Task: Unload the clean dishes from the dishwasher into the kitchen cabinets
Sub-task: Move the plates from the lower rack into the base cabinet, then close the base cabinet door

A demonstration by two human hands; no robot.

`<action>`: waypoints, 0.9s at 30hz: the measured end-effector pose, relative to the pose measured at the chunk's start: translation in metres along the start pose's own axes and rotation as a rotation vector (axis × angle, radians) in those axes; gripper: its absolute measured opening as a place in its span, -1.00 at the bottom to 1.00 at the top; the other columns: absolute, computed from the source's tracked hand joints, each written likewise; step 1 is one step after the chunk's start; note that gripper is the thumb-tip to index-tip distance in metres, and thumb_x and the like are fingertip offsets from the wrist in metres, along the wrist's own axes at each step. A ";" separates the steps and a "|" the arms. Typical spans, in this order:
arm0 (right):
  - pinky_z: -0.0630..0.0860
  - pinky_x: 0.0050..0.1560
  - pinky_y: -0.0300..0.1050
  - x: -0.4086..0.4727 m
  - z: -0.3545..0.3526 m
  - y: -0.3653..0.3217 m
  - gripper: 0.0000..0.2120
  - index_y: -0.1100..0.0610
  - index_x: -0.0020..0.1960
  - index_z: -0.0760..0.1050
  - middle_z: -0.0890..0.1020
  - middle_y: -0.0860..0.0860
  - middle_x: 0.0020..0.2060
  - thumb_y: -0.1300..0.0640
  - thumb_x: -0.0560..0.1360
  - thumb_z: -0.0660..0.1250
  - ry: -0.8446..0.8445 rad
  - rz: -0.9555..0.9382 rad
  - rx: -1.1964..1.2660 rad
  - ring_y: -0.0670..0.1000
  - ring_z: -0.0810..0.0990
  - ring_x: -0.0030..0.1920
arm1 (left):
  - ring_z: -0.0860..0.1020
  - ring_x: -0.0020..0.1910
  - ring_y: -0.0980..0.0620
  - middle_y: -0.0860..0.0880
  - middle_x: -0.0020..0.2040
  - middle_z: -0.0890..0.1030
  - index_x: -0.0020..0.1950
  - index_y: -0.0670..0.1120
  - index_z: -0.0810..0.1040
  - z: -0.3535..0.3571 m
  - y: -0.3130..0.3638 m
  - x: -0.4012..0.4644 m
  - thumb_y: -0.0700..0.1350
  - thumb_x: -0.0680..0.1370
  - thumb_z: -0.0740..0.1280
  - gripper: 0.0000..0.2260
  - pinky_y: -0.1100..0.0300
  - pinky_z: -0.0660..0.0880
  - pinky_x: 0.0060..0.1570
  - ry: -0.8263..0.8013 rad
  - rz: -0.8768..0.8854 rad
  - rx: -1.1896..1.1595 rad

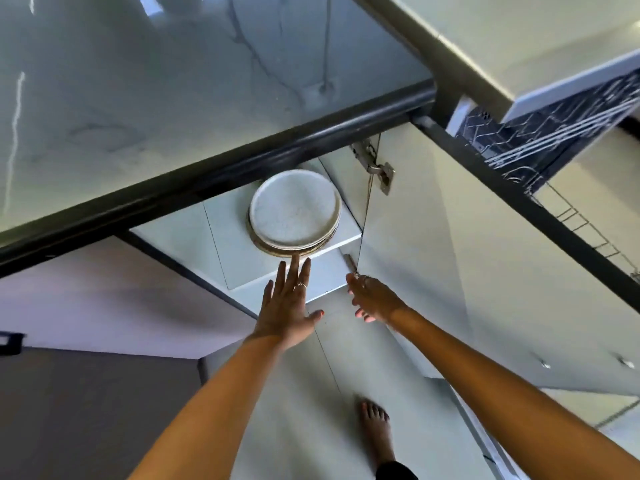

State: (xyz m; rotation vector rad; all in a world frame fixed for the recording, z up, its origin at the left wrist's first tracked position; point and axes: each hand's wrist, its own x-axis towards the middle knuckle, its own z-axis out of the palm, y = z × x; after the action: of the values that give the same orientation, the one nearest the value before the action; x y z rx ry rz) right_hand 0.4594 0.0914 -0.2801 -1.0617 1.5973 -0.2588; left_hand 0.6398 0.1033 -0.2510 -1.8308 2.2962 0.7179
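Observation:
A stack of white speckled plates sits on a white shelf inside the open lower cabinet under the marble counter. My left hand is flat with straight fingers, its fingertips just at the near rim of the stack. Holding nothing, my right hand hovers with relaxed fingers by the shelf's right corner, next to the open cabinet door. The dishwasher's dark wire rack is pulled out at the upper right.
The marble counter with its dark edge overhangs the cabinet. A metal hinge sits on the door's inside. My bare foot stands on the pale floor below. A dark panel lies at the lower left.

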 end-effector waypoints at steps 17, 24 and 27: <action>0.37 0.30 0.17 -0.267 -0.097 0.014 -0.76 0.20 0.10 0.53 0.50 0.14 0.21 0.12 0.53 0.21 1.144 -0.681 -0.410 0.11 0.45 0.24 | -0.21 0.54 0.04 0.03 0.57 -0.19 0.56 0.03 -0.14 -0.060 0.214 -0.081 0.16 0.61 0.09 -0.38 -0.05 -0.17 0.49 0.450 0.425 -0.264; 0.47 -0.27 -0.28 -0.287 -0.150 0.045 -0.75 0.13 0.11 0.50 0.60 0.05 -0.14 0.02 0.61 0.13 0.882 -0.325 -0.055 -0.18 0.53 -0.31 | -0.22 0.54 0.09 0.08 0.57 -0.13 0.57 0.03 -0.03 -0.046 0.288 -0.086 0.16 0.61 0.09 -0.42 -0.04 -0.22 0.45 0.411 0.484 -0.315; 0.29 -0.46 -0.16 -0.283 -0.161 0.058 -0.58 0.15 -0.06 0.54 0.42 0.05 -0.46 -0.10 0.60 0.03 0.677 -0.235 0.143 -0.06 0.34 -0.51 | -0.23 0.53 0.11 0.12 0.57 -0.08 0.55 0.07 0.09 -0.039 0.295 -0.085 0.16 0.61 0.09 -0.48 -0.12 -0.17 0.48 0.372 0.437 -0.311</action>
State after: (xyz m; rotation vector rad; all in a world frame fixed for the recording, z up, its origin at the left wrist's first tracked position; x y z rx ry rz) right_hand 0.2762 0.2747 -0.0749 -1.1125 2.0020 -0.9582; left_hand 0.3911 0.2081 -0.1003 -1.7064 3.0373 0.8959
